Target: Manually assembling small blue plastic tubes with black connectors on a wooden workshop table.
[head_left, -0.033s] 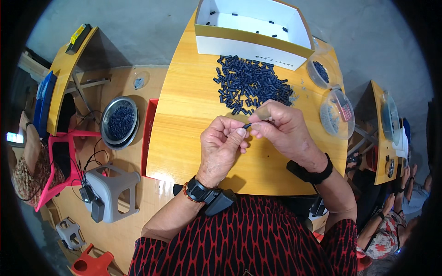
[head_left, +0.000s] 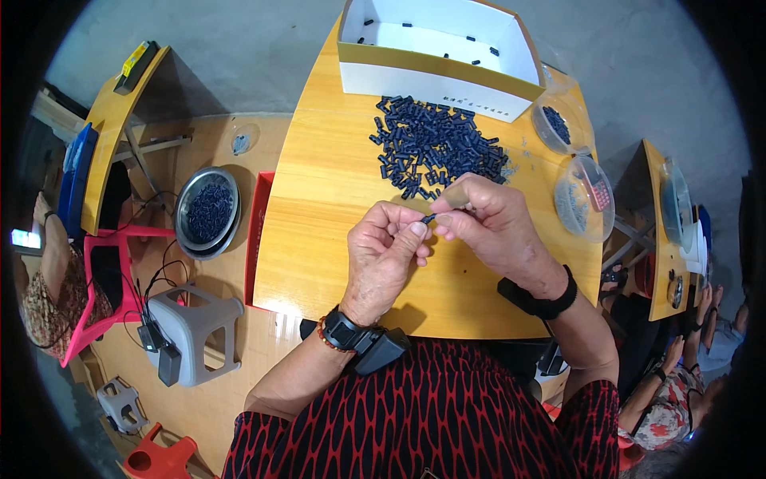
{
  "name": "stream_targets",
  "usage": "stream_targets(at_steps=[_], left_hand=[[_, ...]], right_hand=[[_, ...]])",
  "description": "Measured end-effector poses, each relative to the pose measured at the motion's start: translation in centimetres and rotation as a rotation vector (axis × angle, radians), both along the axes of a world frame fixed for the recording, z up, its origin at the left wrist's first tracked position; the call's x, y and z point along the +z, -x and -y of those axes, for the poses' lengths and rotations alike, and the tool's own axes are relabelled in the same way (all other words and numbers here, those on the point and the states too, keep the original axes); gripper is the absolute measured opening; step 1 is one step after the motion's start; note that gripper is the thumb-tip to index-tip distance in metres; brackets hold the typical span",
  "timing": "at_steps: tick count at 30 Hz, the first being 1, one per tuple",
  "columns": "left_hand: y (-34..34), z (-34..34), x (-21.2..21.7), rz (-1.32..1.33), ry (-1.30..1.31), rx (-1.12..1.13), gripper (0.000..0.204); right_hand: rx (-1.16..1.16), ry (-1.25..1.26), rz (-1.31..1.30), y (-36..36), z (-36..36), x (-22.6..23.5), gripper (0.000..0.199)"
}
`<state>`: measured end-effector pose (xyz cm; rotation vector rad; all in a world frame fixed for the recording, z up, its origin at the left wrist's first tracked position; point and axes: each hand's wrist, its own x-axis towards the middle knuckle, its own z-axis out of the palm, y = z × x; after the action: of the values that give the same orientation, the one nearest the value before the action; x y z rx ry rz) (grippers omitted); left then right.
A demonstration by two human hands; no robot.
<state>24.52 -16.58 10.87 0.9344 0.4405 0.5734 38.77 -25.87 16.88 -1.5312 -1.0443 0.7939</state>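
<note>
A small dark plastic cylinder (head_left: 428,218) is pinched between the fingertips of the left hand (head_left: 385,257) and the right hand (head_left: 492,224), above the yellow wooden counter (head_left: 335,199). A heap of dark cylinders (head_left: 435,148) lies just beyond, before a white cardboard box (head_left: 435,60).

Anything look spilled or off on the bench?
Nothing is damaged. The small dark parts lie in a loose heap on the bare wooden table, a few strewn in the white box. Both hands pinch one piece.
</note>
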Motion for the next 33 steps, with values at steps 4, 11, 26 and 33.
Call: stream_targets(at_steps=[4, 11, 26, 33], left_hand=[[0.0, 0.0, 0.1, -0.009, -0.001, -0.004, 0.004], [0.0, 0.0, 0.2, -0.017, -0.020, -0.006, 0.006], [0.0, 0.4, 0.0, -0.024, -0.065, 0.006, 0.005], [0.0, 0.6, -0.1, -0.010, -0.080, 0.011, 0.005]], right_hand=[[0.016, 0.010, 0.082, -0.3, -0.1, 0.1, 0.004], [0.052, 0.038, 0.270, -0.6, -0.3, 1.0, 0.003], [0.163, -0.009, 0.530, -0.9, -1.2, 0.9, 0.004], [0.115, 0.181, 0.185, -0.3, -0.8, 1.4, 0.006]])
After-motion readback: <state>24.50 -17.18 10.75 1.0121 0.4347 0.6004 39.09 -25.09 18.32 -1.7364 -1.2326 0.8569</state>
